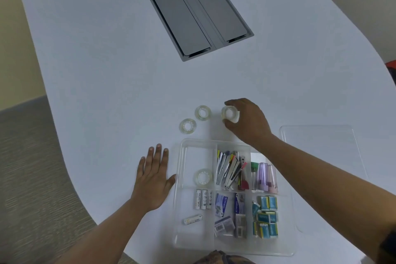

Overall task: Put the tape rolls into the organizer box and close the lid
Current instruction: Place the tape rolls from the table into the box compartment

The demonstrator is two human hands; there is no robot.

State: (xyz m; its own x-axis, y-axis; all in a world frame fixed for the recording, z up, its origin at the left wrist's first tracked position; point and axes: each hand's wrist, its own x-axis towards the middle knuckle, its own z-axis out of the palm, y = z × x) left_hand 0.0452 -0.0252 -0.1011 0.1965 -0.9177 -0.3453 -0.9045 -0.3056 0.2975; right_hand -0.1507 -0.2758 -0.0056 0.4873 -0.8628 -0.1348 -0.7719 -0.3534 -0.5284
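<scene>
A clear organizer box (179, 178) with several compartments stands open at the table's near edge. One clear tape roll (203, 176) lies in its far-left compartment. Two more tape rolls (203, 112) (187, 126) lie flat on the table just beyond the box. My right hand (248, 121) reaches over the box and grips a third loose tape roll (229, 114) between thumb and fingers. My left hand (153, 174) rests flat on the table with fingers straight, its thumb touching the box's left wall. The clear lid (321, 156) lies on the table to the right of the box.
The other compartments hold batteries (203, 199), staplers (229, 169), staple packets (266, 214) and small boxes. A grey cable hatch (197, 15) is set into the white table further back. The table edge curves along the left, with carpet below.
</scene>
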